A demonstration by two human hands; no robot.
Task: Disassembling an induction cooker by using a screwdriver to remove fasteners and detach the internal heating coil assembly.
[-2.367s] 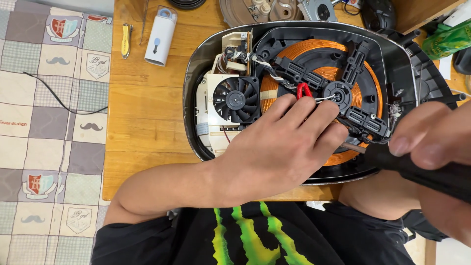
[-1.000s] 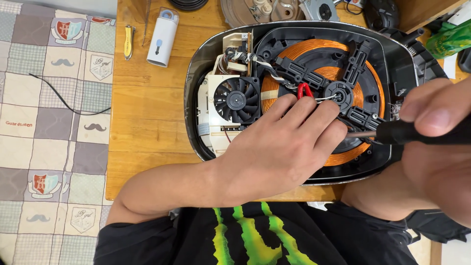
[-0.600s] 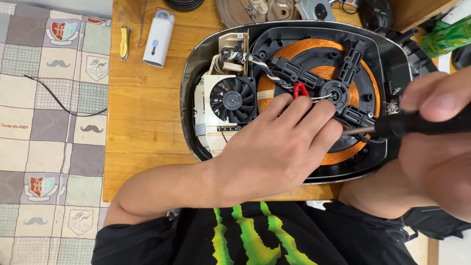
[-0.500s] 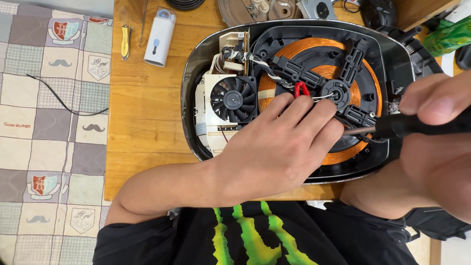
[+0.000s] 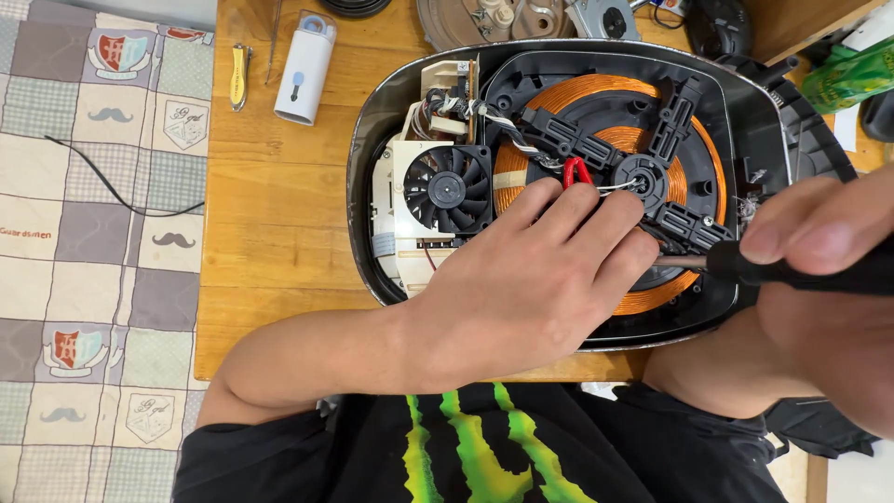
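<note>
left hand (image 5: 531,279) spread flat, steadying the rigid opened cooker base (image 5: 372,140); right hand (image 5: 819,289) gripping a screwdriver (image 5: 792,273) beside its delicate-looking copper coil (image 5: 568,93).

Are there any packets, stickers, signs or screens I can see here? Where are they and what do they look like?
Green packet: top right corner, crinkly, shiny green, partly out of view.
White sheet: just below the green packet, small and plain from here.
Patterned cloth: left of the wooden table, checked squares with shield and moustache pictures.
No screens or signs show.
</note>
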